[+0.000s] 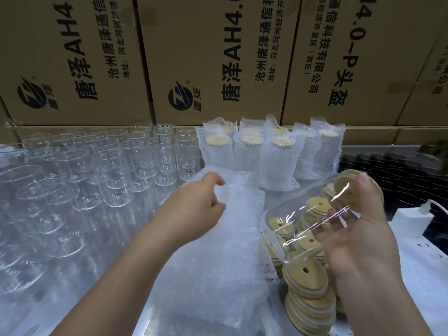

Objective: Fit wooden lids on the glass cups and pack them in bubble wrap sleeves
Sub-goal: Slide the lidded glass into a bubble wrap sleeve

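Note:
My right hand (358,229) holds a clear glass cup (291,214) on its side, a wooden lid (345,187) fitted on the end by my fingers. My left hand (201,204) pinches the top of a bubble wrap sleeve (232,190) on the stack of sleeves (213,275) in the middle of the table. A heap of loose wooden lids (308,287) lies under the held cup. Many bare glass cups (116,170) stand in rows at the left. Several cups packed in sleeves (271,154) stand at the back.
Tall printed cardboard boxes (218,57) wall off the back. A white power strip (412,221) with a cable lies at the right, next to a black tray (400,170). The table surface (424,282) is white.

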